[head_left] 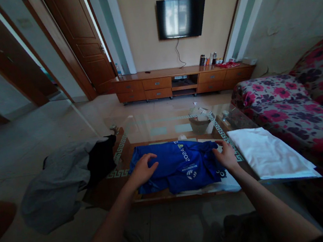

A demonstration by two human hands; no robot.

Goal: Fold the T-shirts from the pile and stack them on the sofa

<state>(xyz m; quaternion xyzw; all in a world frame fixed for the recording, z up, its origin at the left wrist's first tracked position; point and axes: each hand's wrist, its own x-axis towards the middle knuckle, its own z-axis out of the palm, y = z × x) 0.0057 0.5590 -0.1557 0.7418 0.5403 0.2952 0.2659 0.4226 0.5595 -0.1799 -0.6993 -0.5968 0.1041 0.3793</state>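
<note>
A pale fabric sofa patterned with pink and dark purple flowers (286, 108) fills the right side of the scene. In front of the person stands a low glass-topped table with a pale Greek-key border (123, 172); beyond it, a long brown wooden cabinet with drawers (157, 83) runs along the wall, beneath a black flat-screen television (182, 17). A loosely heaped grey cloth garment (56, 180) lies at the table's left end, with a black cloth piece (101, 160) against its right side. At the right end lies a flat, folded white cloth (273, 151). Between them, a blue fabric garment with pale print (168, 163) is spread crosswise near the table's front edge, its surface creased and its right end bunched. The left hand (145, 169) is over the garment's left part, half open, thumb apart from curved fingers, with nothing gripped. The right hand (226, 155) is at the garment's right end, thumb and fingers apparently parted; whether they pinch the fabric cannot be told. Smallest are the dark cylindrical bottles (202, 60) on the cabinet and the figure "2024" among the garment's print.
</note>
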